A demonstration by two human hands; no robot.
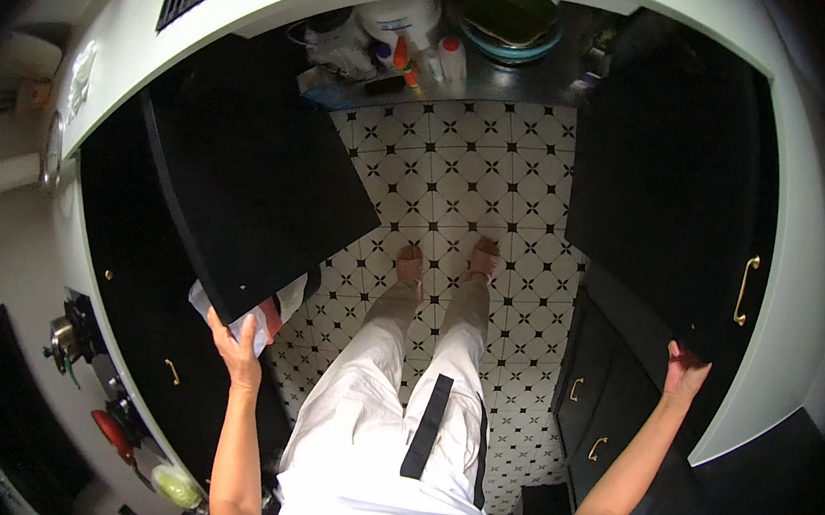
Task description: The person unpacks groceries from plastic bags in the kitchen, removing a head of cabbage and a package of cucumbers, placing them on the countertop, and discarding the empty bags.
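Two black cabinet doors stand swung out in front of me. My left hand (239, 345) is at the lower corner of the left cabinet door (264, 166), its thumb and fingers around the edge, with a white plastic bag (258, 328) beside it. At the bottom corner of the right cabinet door (662, 178), my right hand (685, 377) has its fingers on the edge, the tips partly hidden in shadow. Between the doors, at the top of the view, a blue bowl (511, 53), a white bottle with a red cap (451, 59) and an orange-topped bottle (403, 60) stand on a metal surface.
Patterned floor tiles (460, 164) lie under my feet. Black lower cabinets (594, 397) with brass handles run along the right. Beyond the pale frame at left are a metal pot (63, 338), a red utensil (111, 433) and a green vegetable (175, 487).
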